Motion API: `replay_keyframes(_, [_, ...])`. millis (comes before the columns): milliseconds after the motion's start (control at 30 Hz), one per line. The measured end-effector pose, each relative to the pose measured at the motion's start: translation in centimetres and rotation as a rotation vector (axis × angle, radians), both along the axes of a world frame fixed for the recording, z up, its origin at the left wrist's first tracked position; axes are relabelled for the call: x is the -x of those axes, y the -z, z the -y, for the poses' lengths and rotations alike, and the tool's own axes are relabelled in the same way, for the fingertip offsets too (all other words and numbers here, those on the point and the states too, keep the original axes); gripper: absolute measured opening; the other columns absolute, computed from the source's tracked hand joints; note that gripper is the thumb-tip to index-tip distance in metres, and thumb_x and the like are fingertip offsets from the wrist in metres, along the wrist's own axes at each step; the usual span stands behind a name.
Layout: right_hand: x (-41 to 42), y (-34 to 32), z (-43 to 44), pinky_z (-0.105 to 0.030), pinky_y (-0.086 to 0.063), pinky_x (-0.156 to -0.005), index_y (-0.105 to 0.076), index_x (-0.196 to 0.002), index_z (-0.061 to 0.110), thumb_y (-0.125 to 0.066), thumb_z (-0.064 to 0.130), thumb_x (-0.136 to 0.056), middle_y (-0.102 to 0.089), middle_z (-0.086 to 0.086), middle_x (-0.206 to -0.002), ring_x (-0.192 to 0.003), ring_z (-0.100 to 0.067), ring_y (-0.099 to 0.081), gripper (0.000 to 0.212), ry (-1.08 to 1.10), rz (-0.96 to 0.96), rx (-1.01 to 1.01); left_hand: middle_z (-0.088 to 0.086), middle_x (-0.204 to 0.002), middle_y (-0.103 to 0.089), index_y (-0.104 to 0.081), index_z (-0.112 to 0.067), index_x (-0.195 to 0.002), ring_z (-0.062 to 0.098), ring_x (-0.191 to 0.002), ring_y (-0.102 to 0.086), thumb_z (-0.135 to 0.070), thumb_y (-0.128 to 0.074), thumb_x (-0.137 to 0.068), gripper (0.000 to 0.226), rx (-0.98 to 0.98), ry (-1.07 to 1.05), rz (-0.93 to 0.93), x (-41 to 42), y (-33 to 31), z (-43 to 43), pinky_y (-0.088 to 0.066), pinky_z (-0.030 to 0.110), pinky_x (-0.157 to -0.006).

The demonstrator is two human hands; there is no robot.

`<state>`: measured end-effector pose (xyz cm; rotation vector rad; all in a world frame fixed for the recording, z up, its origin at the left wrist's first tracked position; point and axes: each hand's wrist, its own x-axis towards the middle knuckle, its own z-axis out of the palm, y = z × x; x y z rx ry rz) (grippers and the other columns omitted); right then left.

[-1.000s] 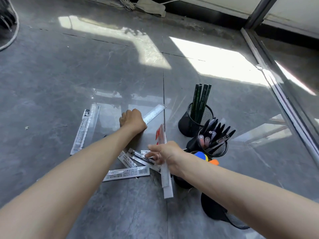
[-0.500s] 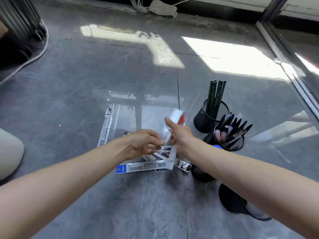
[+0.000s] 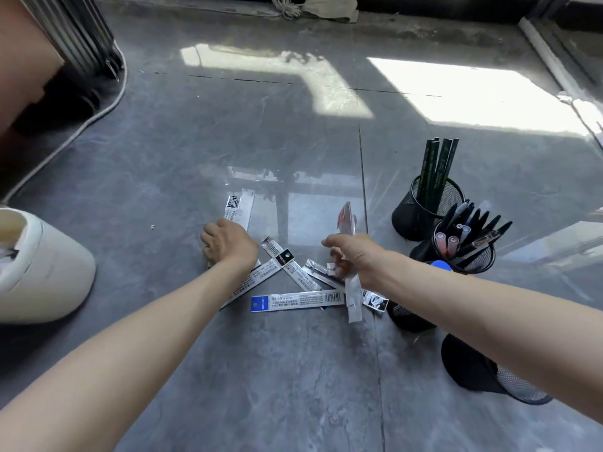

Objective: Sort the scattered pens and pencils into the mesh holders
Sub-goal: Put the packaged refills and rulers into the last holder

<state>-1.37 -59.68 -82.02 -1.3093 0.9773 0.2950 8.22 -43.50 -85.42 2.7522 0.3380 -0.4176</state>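
Note:
Several long clear pen packets (image 3: 295,298) lie scattered on the grey floor in front of me. My right hand (image 3: 354,256) grips a clear packet with a red end (image 3: 348,220), held upright above the pile. My left hand (image 3: 228,244) has its fingers curled down at the near end of a clear packet (image 3: 239,207) lying on the floor. At the right stand black mesh holders: one with green pencils (image 3: 427,207), one with black pens (image 3: 465,252). A third holder (image 3: 408,318) is partly hidden by my right arm, and another (image 3: 489,373) lies on its side.
A white rounded container (image 3: 39,272) sits at the left. A ribbed metal case (image 3: 78,31) and a cable (image 3: 81,125) are at the far left. A glass door track (image 3: 561,70) runs along the right. A blue object (image 3: 440,265) shows behind my right wrist.
My left hand has left my right hand and moved left and down to the packet on the floor. My right hand keeps the red-ended packet raised.

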Motion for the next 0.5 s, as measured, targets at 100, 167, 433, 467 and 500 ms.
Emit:
replay_keyframes(100, [0.3, 0.3, 0.2, -0.016, -0.031, -0.034, -0.051, -0.08, 0.006, -0.063, 0.009, -0.086, -0.045, -0.005, -0.059, -0.039, -0.011, -0.034, 0.014, 0.0, -0.011, -0.013, 0.021, -0.138, -0.037, -0.035, 0.0, -0.13, 0.034, -0.127, -0.038, -0.015, -0.071, -0.081, 0.063, 0.086, -0.15, -0.042, -0.6, 0.5, 0.5, -0.027, 0.039, -0.105])
replay_keyframes(167, [0.4, 0.4, 0.2, -0.016, -0.031, -0.033, -0.05, -0.083, 0.006, -0.062, 0.01, -0.087, -0.044, -0.005, -0.057, -0.031, -0.009, -0.033, 0.013, 0.005, -0.013, -0.039, 0.017, -0.129, -0.05, -0.046, -0.004, -0.121, 0.032, -0.117, -0.048, -0.013, -0.072, -0.078, 0.051, 0.092, -0.162, -0.091, -1.1, 1.0, 0.3, -0.03, 0.037, -0.096])
replay_keyframes(433, [0.8, 0.2, -0.7, -0.017, -0.03, -0.034, -0.051, -0.092, 0.007, -0.063, 0.012, -0.088, -0.043, -0.005, -0.056, -0.039, -0.011, -0.032, 0.014, -0.004, 0.009, -0.122, 0.016, -0.127, -0.051, -0.057, -0.007, -0.113, 0.034, -0.118, -0.045, -0.023, -0.076, -0.076, 0.045, 0.036, -0.041, -0.108, -1.2, 0.9, -1.1, -0.033, 0.038, -0.098])
replay_keyframes(467, [0.8, 0.1, -0.8, -0.016, -0.029, -0.035, -0.05, -0.093, 0.007, -0.063, 0.013, -0.088, -0.043, -0.005, -0.056, -0.04, -0.011, -0.032, 0.015, -0.01, 0.008, -0.127, 0.017, -0.127, -0.052, -0.052, -0.005, -0.119, 0.034, -0.119, -0.047, -0.023, -0.078, -0.074, 0.054, 0.056, -0.028, -0.096, -1.2, 1.0, -1.4, -0.032, 0.039, -0.099])
replay_keyframes(500, [0.8, -0.1, -1.0, -0.016, -0.029, -0.035, -0.05, -0.094, 0.007, -0.063, 0.013, -0.088, -0.043, -0.004, -0.055, -0.039, -0.011, -0.032, 0.016, -0.017, 0.006, -0.132, 0.017, -0.127, -0.054, -0.047, -0.004, -0.122, 0.035, -0.119, -0.048, -0.021, -0.078, -0.074, 0.06, 0.083, -0.036, -0.096, -1.3, 1.0, -1.7, -0.033, 0.039, -0.099])
